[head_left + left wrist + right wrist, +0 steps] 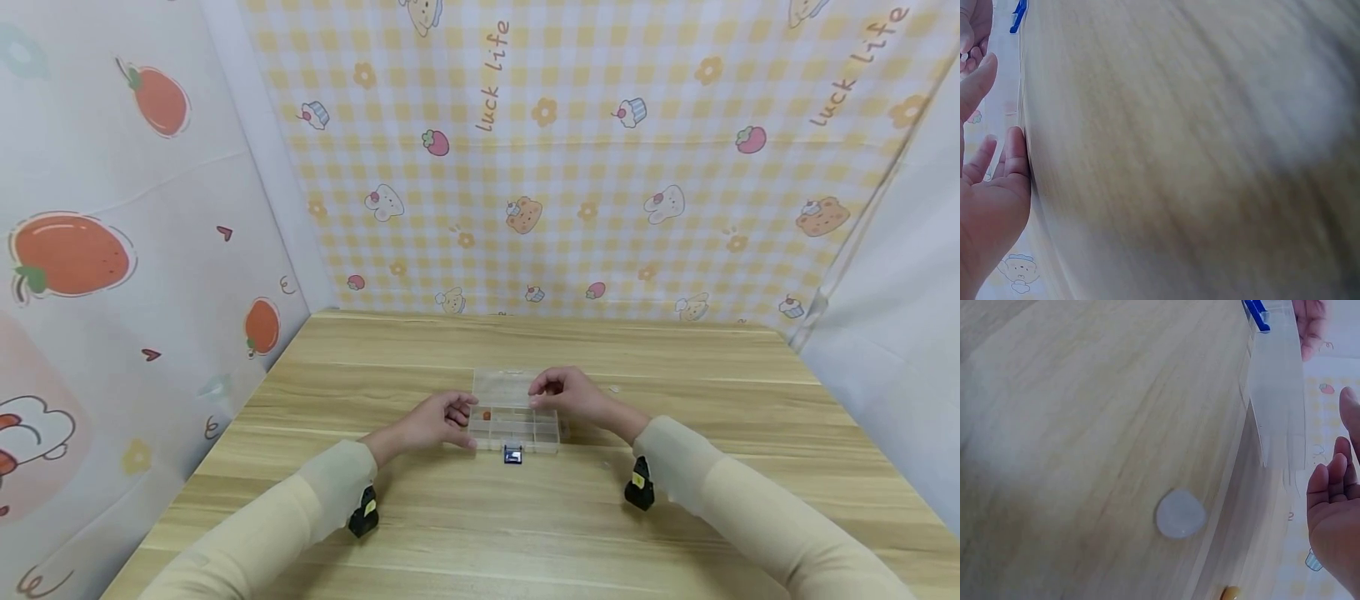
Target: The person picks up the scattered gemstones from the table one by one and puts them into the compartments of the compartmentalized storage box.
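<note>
A clear plastic compartment box [546, 433] lies with its lid [501, 387] raised back and a blue latch [513, 455] at its front. One compartment contains a small orange piece [487, 415]. At the box's left end is my left hand [442, 418], thumb toward the front and fingers loosely bent; whether it touches the wall is unclear. My right hand [568, 392] hovers above the back right compartments, close to the lid. Seen from the left wrist, its thumb and fingers pinch a small pale piece [965, 56], mostly hidden by the fingers.
On the wooden table [480, 517], a translucent whitish stone [1180, 514] lies right of the box. A small amber piece [1230, 592] shows at the right wrist view's lower edge. Patterned cloth [570, 167] hangs behind the table, with white cloth at both sides.
</note>
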Action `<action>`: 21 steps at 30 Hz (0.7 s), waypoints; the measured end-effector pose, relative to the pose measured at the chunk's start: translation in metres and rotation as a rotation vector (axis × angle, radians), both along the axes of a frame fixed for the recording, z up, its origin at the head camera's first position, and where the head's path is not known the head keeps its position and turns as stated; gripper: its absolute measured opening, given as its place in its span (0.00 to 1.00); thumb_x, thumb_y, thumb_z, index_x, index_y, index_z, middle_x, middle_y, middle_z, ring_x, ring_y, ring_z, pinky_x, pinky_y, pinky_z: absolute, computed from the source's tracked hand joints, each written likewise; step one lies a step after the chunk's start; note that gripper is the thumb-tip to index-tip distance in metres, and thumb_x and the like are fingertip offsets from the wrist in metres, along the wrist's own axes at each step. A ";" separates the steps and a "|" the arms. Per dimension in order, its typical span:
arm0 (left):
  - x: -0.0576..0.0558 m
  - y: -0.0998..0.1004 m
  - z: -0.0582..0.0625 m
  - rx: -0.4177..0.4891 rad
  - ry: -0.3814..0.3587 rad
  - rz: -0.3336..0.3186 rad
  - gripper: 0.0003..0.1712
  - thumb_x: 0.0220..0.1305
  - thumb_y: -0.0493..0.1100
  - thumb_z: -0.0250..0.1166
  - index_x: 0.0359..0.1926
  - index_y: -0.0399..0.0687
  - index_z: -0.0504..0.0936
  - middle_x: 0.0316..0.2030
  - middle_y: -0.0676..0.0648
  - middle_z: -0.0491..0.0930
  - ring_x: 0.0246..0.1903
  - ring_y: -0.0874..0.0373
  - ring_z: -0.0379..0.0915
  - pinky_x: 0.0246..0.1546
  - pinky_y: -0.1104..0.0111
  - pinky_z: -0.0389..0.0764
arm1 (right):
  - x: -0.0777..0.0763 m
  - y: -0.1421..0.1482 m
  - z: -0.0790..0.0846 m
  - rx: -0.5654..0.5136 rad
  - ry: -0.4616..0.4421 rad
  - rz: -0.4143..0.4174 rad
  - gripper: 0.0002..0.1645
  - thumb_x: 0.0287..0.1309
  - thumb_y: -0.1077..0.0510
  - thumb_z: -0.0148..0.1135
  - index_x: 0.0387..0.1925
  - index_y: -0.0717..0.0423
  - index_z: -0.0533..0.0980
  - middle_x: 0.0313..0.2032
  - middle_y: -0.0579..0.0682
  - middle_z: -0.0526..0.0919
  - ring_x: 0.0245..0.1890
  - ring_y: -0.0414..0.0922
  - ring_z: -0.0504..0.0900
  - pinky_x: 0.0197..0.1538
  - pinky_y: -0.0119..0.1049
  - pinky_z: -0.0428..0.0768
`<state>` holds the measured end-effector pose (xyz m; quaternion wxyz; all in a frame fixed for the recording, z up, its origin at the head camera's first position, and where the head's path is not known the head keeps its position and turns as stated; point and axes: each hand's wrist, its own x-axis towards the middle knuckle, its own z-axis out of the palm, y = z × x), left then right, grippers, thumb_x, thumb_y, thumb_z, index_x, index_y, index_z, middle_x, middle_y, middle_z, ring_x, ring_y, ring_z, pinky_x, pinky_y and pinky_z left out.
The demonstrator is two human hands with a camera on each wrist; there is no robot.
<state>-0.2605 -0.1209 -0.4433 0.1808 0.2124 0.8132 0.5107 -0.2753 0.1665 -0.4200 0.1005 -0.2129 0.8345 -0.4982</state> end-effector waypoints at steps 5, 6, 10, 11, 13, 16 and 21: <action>0.000 0.000 0.001 0.006 -0.001 0.002 0.40 0.48 0.32 0.77 0.62 0.31 0.69 0.47 0.41 0.72 0.45 0.51 0.71 0.49 0.63 0.74 | -0.001 -0.002 -0.002 0.018 0.048 0.052 0.07 0.55 0.63 0.70 0.35 0.61 0.81 0.30 0.49 0.77 0.27 0.43 0.68 0.29 0.30 0.69; 0.000 -0.001 0.001 0.008 -0.002 0.002 0.40 0.48 0.32 0.76 0.62 0.31 0.69 0.47 0.41 0.72 0.45 0.51 0.71 0.49 0.63 0.74 | -0.001 -0.002 -0.003 0.022 0.050 0.057 0.07 0.55 0.63 0.70 0.35 0.60 0.81 0.30 0.49 0.77 0.27 0.43 0.68 0.30 0.30 0.69; 0.001 -0.001 0.001 0.010 -0.005 0.000 0.39 0.49 0.32 0.76 0.62 0.31 0.69 0.47 0.41 0.72 0.45 0.50 0.71 0.48 0.63 0.75 | -0.001 -0.005 -0.005 0.032 0.053 0.072 0.06 0.55 0.63 0.70 0.35 0.59 0.81 0.30 0.49 0.77 0.28 0.44 0.69 0.30 0.31 0.70; 0.002 -0.001 0.001 0.011 -0.005 -0.002 0.39 0.49 0.32 0.76 0.62 0.31 0.69 0.47 0.41 0.72 0.45 0.50 0.71 0.48 0.63 0.75 | -0.001 -0.005 -0.005 0.034 0.052 0.073 0.06 0.55 0.63 0.70 0.34 0.58 0.81 0.30 0.49 0.77 0.28 0.44 0.69 0.30 0.30 0.70; 0.002 -0.001 0.001 0.014 -0.005 -0.006 0.40 0.49 0.32 0.76 0.62 0.31 0.69 0.47 0.41 0.72 0.46 0.50 0.71 0.48 0.63 0.75 | 0.004 -0.007 0.000 0.034 0.053 0.080 0.06 0.55 0.64 0.70 0.34 0.60 0.81 0.30 0.49 0.76 0.28 0.44 0.69 0.30 0.30 0.69; 0.002 -0.001 0.001 0.018 -0.001 -0.009 0.40 0.48 0.32 0.76 0.62 0.31 0.69 0.47 0.41 0.72 0.45 0.50 0.71 0.48 0.63 0.74 | 0.005 -0.008 0.001 0.040 0.056 0.089 0.06 0.55 0.63 0.70 0.35 0.60 0.80 0.30 0.49 0.76 0.28 0.44 0.68 0.30 0.30 0.69; 0.001 -0.001 0.001 0.018 -0.001 -0.007 0.39 0.48 0.32 0.77 0.61 0.31 0.70 0.46 0.41 0.72 0.45 0.51 0.71 0.48 0.63 0.75 | 0.001 -0.008 -0.003 0.067 0.055 0.088 0.07 0.55 0.61 0.71 0.35 0.57 0.81 0.30 0.49 0.76 0.28 0.45 0.69 0.30 0.31 0.70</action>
